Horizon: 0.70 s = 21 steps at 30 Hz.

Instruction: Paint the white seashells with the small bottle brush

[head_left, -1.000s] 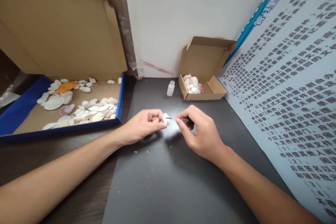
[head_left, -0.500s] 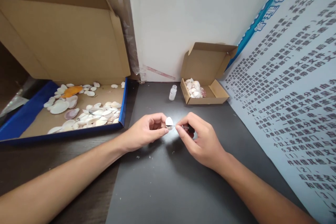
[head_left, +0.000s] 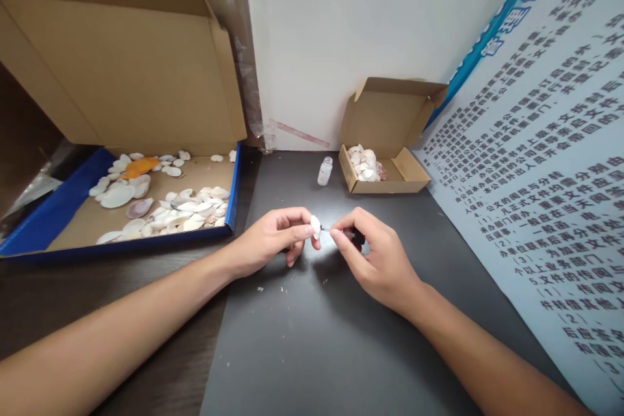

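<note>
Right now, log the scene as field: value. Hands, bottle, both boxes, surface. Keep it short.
left hand: pinches a small white shell
right hand: holds a thin tool pointed at that shell; contact unclear
bottle: small, standing beyond the hands, no cap seen on it
blue-sided box: at left, lid raised; shells and an orange piece inside
small cardboard box: right of the bottle, lid raised, shells heaped in its left part
surface: dark mat with scattered white bits
</note>
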Motion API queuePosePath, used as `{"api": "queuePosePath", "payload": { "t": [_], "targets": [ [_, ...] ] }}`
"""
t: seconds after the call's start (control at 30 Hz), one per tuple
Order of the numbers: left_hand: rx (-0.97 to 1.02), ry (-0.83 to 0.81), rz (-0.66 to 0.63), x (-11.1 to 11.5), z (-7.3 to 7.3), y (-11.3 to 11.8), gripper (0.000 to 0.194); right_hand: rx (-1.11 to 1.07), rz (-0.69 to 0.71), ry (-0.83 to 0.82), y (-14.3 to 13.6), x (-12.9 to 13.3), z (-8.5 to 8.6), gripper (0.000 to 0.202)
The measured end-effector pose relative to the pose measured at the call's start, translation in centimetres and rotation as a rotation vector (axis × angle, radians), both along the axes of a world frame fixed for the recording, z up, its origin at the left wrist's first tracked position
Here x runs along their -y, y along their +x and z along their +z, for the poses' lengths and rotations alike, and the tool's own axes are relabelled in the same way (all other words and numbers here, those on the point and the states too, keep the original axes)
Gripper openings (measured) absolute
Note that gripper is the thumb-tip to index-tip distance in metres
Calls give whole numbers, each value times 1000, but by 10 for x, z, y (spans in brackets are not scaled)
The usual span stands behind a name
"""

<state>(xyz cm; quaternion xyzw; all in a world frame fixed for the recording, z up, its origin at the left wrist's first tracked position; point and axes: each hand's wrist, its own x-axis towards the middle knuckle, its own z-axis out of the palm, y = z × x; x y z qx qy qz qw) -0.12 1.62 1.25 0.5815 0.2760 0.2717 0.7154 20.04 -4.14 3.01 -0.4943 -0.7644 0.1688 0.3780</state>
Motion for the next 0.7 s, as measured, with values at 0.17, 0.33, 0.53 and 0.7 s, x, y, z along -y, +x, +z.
{"api": "queuePosePath", "payload": {
  "t": [0.17, 0.33, 0.53, 0.7],
  "targets": [
    [42, -104, 8, 0, 1, 1, 26, 3, -7, 15, 0, 0, -1, 13],
    [69, -179, 43, 1, 3, 4, 30, 61, -67, 1, 2, -3, 0, 11],
    [84, -205, 44, 0, 4, 3, 30, 23, -44, 42, 1, -1, 0, 12],
    [91, -220, 38, -1, 3, 4, 28, 10, -52, 50, 1, -1, 0, 11]
  ]
}}
